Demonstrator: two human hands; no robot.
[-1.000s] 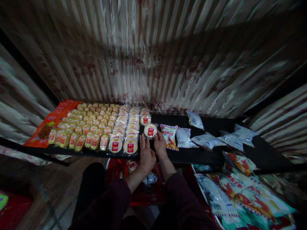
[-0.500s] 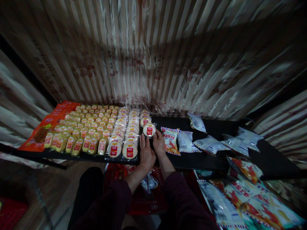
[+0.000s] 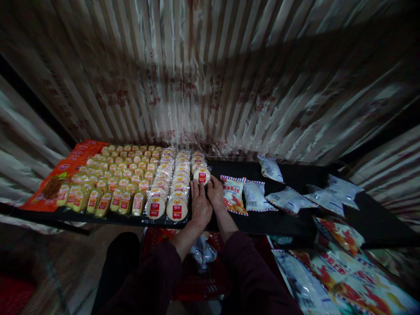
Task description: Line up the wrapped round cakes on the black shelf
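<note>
A clear-wrapped round rice cracker packet [image 3: 201,176] with a red label lies at the near end of the third, shorter row on the black shelf. My left hand [image 3: 201,206] holds its near edge, fingers pointing forward and fairly straight. On its right edge is my right hand [image 3: 215,193], fingers bent around the wrapper; some fingertips are hidden. Two longer rows of overlapping rice cracker packets [image 3: 177,209] lie just left of my hands. Close to my right hand is a white snack bag [image 3: 234,195] with red print.
Many small yellow wrapped cakes [image 3: 115,199] and an orange bag [image 3: 70,164] cover the shelf's left part. Several silvery-backed bags [image 3: 290,199] lie to the right. Below the shelf [image 3: 262,221] are a red basket [image 3: 205,284] and more snack bags [image 3: 354,280]. A striped curtain [image 3: 197,78] hangs behind.
Both hands have moved slightly left with the rice cracker packet. It now overlaps the front of the third row more squarely.
</note>
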